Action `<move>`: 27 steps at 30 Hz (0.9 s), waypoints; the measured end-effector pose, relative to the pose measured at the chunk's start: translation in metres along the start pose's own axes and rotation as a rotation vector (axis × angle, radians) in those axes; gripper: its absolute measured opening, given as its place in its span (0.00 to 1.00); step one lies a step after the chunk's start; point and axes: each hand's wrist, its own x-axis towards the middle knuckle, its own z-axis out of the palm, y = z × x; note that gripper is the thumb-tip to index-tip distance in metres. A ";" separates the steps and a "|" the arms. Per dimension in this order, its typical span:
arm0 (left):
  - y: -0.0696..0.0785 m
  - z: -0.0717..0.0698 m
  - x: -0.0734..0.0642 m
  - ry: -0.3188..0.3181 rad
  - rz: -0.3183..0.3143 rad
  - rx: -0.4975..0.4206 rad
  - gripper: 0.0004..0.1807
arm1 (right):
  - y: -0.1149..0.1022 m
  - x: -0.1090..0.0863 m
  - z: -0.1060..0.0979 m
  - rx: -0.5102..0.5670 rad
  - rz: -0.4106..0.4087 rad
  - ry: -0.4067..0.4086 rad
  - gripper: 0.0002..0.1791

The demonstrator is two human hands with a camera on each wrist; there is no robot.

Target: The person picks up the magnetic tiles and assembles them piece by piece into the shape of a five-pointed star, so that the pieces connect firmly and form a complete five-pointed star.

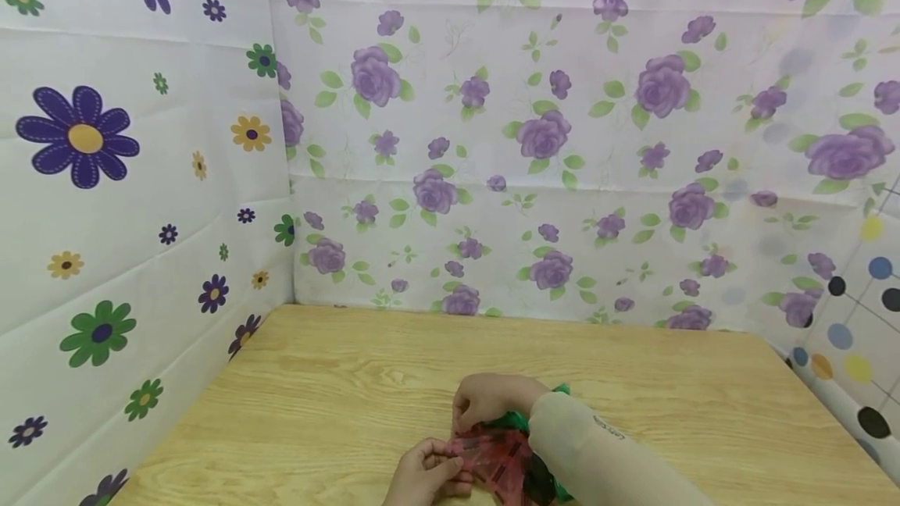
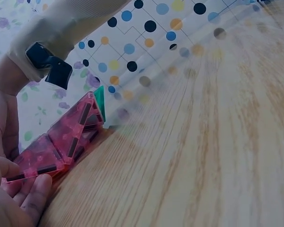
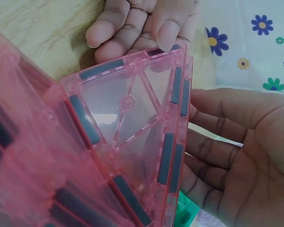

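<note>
Translucent red magnetic tiles (image 1: 495, 459) joined at their edges stand tilted on the table, a triangular tile (image 3: 132, 113) facing me in the right wrist view. My left hand (image 1: 427, 475) pinches a corner of the red tiles, with its thumb on the edge and fingers beneath. Reaching over from the far side, my right hand (image 1: 492, 397) touches the outer edge of the red tiles with extended, slightly bent fingers (image 3: 208, 144). Green tiles (image 1: 513, 420) show behind the red ones, and a green tip (image 2: 100, 101) rises at the far end. My right sleeve hides part of the build.
The build sits near the front edge of a wood-grain table (image 1: 337, 381). Floral cloth (image 1: 492, 139) hangs behind it, daisy-patterned cloth (image 1: 141, 201) lines the left side, and a dotted cloth (image 1: 854, 334) is at the right.
</note>
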 end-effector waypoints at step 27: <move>0.068 -0.014 0.009 0.137 0.469 0.955 0.17 | 0.024 -0.059 -0.013 0.155 -0.152 0.314 0.16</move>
